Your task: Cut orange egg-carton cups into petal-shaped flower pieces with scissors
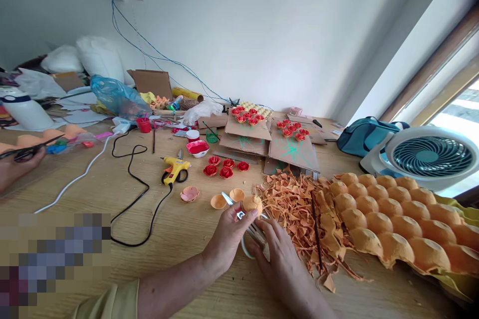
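My left hand (223, 235) is closed, pinching an orange egg-carton cup (252, 204) between thumb and fingers. My right hand (279, 254) is curled round the pale handles of a pair of scissors (227, 199); their blades point up and left, passing beneath my left hand. Just beyond the blades sit two trimmed carton cups (218, 202), and left of those lies a stack of cut cups shaped like petals (190, 194). A heap of orange carton scraps (290, 204) spreads to the right of my right hand.
An orange egg tray (389, 209) and a fan (430, 157) stand right. Red paper roses (226, 172) sit ahead, more on cardboard (294, 152). A yellow glue gun (174, 169) trails a black cord (144, 189). Another person's hand (22, 169) holds dark scissors far left.
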Tool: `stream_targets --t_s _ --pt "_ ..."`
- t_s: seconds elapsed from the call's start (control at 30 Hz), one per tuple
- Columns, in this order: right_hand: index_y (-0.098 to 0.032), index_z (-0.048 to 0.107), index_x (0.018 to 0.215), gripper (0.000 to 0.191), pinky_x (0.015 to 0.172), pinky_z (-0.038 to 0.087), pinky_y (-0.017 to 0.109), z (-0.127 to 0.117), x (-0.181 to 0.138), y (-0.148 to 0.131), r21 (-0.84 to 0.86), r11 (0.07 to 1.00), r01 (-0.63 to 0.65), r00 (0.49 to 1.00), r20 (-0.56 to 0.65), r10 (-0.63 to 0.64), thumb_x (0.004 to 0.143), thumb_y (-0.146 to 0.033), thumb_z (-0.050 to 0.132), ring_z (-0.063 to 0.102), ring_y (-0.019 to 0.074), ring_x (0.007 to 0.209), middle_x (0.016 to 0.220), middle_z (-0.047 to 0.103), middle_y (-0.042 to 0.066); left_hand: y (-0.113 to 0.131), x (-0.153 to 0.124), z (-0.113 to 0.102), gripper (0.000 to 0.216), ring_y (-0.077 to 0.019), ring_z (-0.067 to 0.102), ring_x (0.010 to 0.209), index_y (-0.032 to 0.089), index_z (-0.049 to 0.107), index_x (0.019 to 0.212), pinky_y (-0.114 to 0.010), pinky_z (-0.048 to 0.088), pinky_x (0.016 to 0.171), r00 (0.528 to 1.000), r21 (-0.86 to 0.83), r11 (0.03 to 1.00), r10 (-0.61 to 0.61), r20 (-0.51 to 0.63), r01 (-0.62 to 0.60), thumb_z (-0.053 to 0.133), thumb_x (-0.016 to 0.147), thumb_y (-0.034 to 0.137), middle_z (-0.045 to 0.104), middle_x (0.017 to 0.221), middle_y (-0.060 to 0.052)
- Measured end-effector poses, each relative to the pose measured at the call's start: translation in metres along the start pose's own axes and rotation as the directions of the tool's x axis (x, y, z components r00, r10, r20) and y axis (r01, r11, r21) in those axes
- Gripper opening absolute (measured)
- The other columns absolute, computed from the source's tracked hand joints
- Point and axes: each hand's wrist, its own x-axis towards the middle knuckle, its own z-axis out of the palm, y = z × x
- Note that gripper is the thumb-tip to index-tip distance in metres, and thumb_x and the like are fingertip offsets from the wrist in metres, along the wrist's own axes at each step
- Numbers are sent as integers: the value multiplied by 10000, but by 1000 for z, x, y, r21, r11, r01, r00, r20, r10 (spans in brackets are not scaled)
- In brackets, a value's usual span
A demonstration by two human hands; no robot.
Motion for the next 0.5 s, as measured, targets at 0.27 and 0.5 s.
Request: stream_targets --t_s 0.27,0.5 --pt "-206 591 1101 248 799 473 352 2 2 9 37 995 -94 995 40 93 869 -129 549 624 239 926 1028 669 86 4 -8 7 282 -197 628 915 152 718 931 -301 474 870 964 65 993 -116 238 103 748 773 384 706 951 -63" --pt "-185 550 806 175 605 388 259 -7 8 13 275 888 -369 929 121 348 920 -318 551 493 144 643 717 575 2 25 6 0 266 -190 621 954 166 734 955 -285 445 902 993 88 996 -25 112 15 750 753 339 713 955 -48"
